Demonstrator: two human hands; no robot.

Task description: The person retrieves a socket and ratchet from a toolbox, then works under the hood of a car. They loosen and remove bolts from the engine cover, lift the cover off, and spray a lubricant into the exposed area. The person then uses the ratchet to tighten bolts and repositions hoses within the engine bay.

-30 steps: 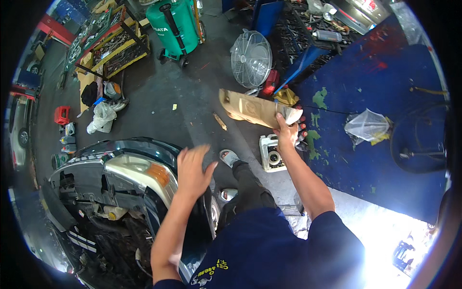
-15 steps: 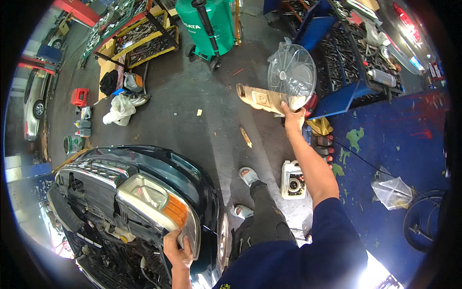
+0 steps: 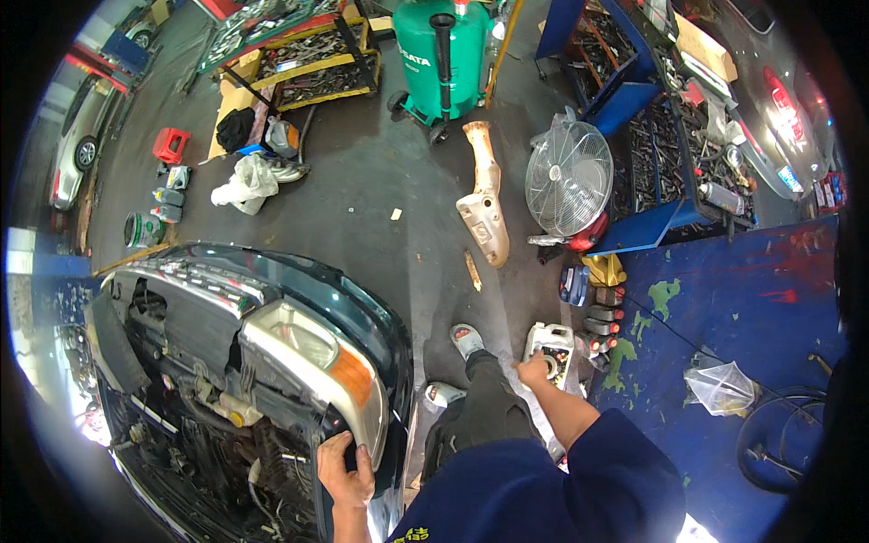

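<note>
My left hand (image 3: pixel 346 472) rests at the corner of the car's headlight (image 3: pixel 312 353), thumb and fingers apart, holding nothing. My right hand (image 3: pixel 534 369) is low beside my leg, at the cut-open side of a white plastic jug (image 3: pixel 559 337). Small dark parts and a ring-shaped piece lie in that jug. The fingers of this hand are too small and partly hidden to read. On the floor ahead lies a long tan metal shield (image 3: pixel 486 204), bent and shaped, apart from both hands.
The dark green car (image 3: pixel 335 299) with its exposed engine bay fills the lower left. A round fan (image 3: pixel 568 176) stands right of the shield, near blue tool cabinets (image 3: pixel 625 231). Several bottles (image 3: pixel 605 312) line the blue platform (image 3: pixel 715 281). A green wheeled tank (image 3: pixel 434 59) stands ahead.
My right hand has let go of the tan shield, which now lies on the floor, and has come back down to the white jug. My left hand stays by the headlight.
</note>
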